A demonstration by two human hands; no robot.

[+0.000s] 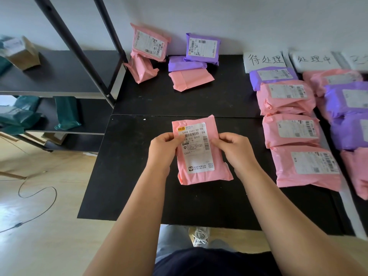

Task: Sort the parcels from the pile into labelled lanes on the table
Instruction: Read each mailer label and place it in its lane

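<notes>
You stand at a black table [199, 206] that fills the middle of the view, with a black shelf rack [59, 76] to its left holding green bags [66, 112] on the lower shelf and a brown box [22, 53] on the upper one. Along the right side of the table two lanes of parcels run from far to near. The nearer-in lane [294, 128] has a purple parcel at the far end and three pink ones below it; the outer lane [346, 108] mixes pink and purple and runs off the right edge. At the far end of each lane lies a white handwritten sign, the left sign [264, 60] and the right sign [314, 59]. At the far middle of the table sits the pile [175, 58]: pink and purple parcels, two of them leaning against the wall. In front of you, at the table's middle, you hold a pink parcel [201, 178] with its white shipping label [197, 146] facing up. Your left hand [165, 148] pinches the parcel's left edge, fingers closed on it, thumb on the label. Your right hand [235, 148] grips the right edge the same way, fingers curled shut on the parcel.
</notes>
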